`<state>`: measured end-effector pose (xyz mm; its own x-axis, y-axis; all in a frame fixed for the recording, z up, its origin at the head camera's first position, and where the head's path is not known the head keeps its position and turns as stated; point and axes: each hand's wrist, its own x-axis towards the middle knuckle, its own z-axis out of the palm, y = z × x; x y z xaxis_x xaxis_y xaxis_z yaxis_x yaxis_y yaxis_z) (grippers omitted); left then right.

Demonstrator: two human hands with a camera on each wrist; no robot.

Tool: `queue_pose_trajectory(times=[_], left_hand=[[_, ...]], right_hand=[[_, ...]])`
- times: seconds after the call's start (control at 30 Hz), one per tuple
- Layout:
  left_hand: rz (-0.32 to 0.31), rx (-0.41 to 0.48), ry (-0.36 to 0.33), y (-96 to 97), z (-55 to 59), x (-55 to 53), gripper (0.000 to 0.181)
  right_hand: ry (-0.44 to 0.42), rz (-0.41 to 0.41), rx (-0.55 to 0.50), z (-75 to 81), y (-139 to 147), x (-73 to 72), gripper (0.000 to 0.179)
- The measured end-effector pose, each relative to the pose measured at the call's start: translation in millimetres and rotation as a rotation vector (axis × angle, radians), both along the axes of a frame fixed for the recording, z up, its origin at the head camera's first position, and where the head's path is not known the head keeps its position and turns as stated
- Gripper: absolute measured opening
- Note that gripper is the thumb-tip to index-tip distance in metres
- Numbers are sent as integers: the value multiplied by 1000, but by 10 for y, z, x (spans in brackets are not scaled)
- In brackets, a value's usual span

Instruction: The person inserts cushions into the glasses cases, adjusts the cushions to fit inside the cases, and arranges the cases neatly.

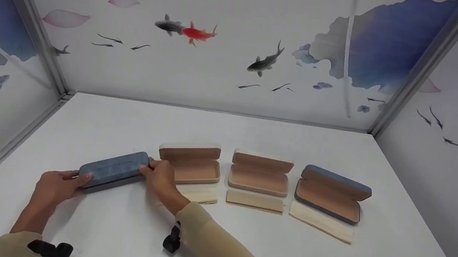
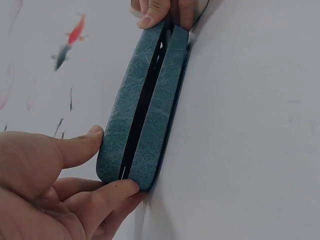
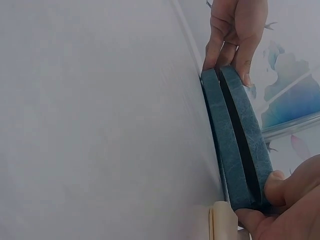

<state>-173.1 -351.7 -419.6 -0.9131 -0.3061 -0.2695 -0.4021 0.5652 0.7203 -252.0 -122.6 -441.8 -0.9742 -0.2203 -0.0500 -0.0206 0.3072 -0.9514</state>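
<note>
from my end of the link, the work sits in one long blue case (image 1: pixel 115 170), held over the left part of the white table (image 1: pixel 389 253), lid uppermost and seam towards the near side. the left hand (image 1: pixel 55 187) grasps one end and the right hand (image 1: pixel 164 179) the other, each with its thumb at the lid and fingers bent against the lower half; neither has let go. both wrist views show me a thin dark gap along the seam, so the lid is parted a little. whether the underside touches the table i can't tell. to the right i see a left pale case (image 1: pixel 199 172), partly behind the right hand, then a middle pale case (image 1: pixel 258 182) and an open blue case (image 1: pixel 329 199), all three with lids up. just in front of them lie folded cloths: a left cloth (image 1: pixel 201 194), a middle cloth (image 1: pixel 254 202) and a right cloth (image 1: pixel 320 223).

i take the step in hand to be working the lid, and with three neighbours open i lean towards raising it, though one moment can't settle that. as i judge it, raising it calls for fingers steadying the lower half while both thumbs lift evenly, the right hand minding the left pale case, which a knock could shift
</note>
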Motion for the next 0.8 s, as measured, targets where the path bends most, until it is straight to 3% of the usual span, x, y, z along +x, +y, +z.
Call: queue_pose_trajectory(times=[0.13, 0.5, 0.8], left_hand=[[26, 23, 12, -23, -21, -1, 76], [51, 113, 29, -65, -61, 1, 72], [101, 129, 20, -37, -112, 14, 73]], right_hand=[[-9, -8, -3, -2, -9, 12, 33], [-52, -18, -46, 31, -6, 20, 43], [46, 31, 42, 22, -36, 39, 47]])
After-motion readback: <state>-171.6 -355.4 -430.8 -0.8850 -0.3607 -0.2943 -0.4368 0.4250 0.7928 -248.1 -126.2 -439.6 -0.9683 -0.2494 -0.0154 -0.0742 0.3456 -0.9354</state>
